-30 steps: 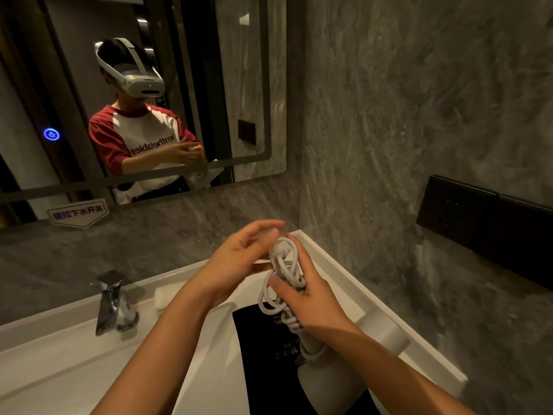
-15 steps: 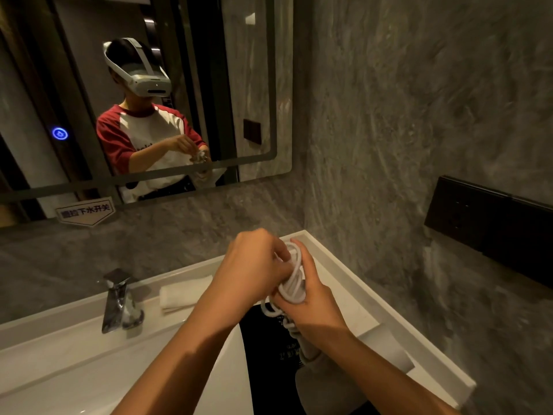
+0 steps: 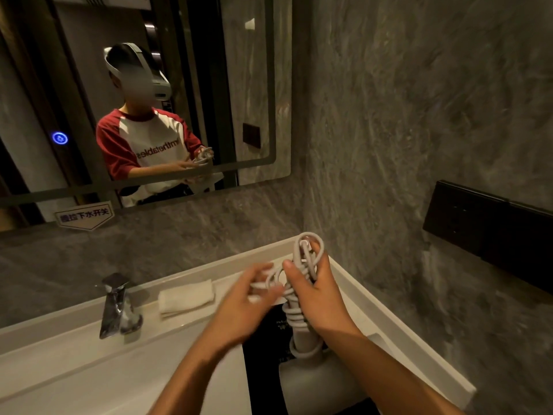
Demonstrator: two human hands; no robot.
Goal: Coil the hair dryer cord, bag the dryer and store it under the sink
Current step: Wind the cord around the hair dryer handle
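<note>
Right hand gripped the looped cord against the hair dryer handle, lower centre | left hand – blurred, fingers loose on a cord loop | black bag lay beneath – on the white sink | folded towel, tap at left

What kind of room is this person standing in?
Most likely a bathroom, perhaps a hotel one. There is a white sink with a shiny tap, a big wall mirror above it, and a folded towel on the ledge. The right hand holds a hair dryer.
</note>
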